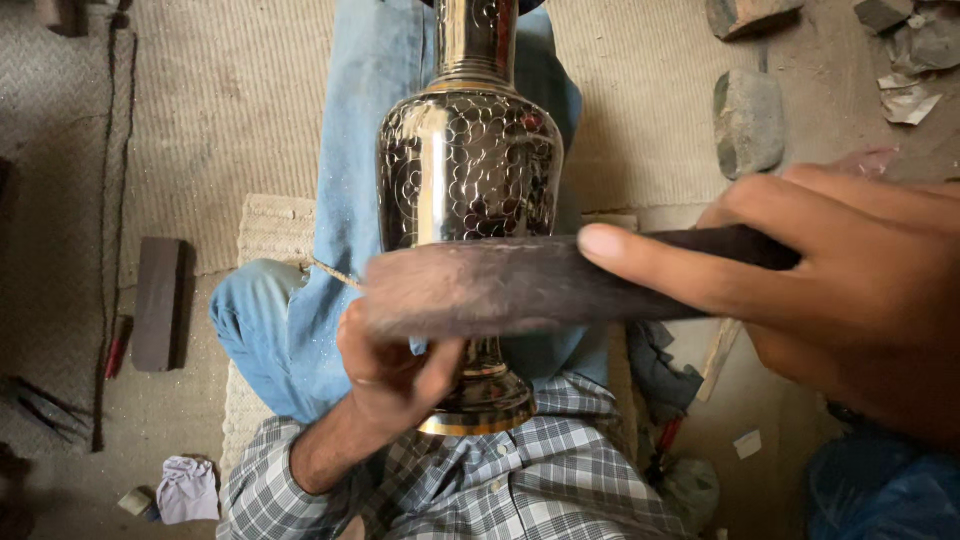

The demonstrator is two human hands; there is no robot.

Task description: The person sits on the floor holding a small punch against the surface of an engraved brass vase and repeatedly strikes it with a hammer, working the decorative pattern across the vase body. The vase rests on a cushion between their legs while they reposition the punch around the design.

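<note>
A tall metal vase (468,165) with engraved patterns lies along my lap, its gold-rimmed foot (480,412) toward my checked shirt. My left hand (388,372) is closed below the vase near its stem; a thin tool seems to stick out of it toward the upper left, though I cannot make it out clearly. My right hand (820,285) grips the dark handle of a wooden mallet (500,285), whose blurred broad head crosses in front of the vase's lower body.
I sit on a woven mat (270,225) in blue jeans. A dark block (158,303) and small tools lie at left. Stones (748,120) sit at upper right, a crumpled cloth (187,488) at lower left, a blue bag (880,495) at lower right.
</note>
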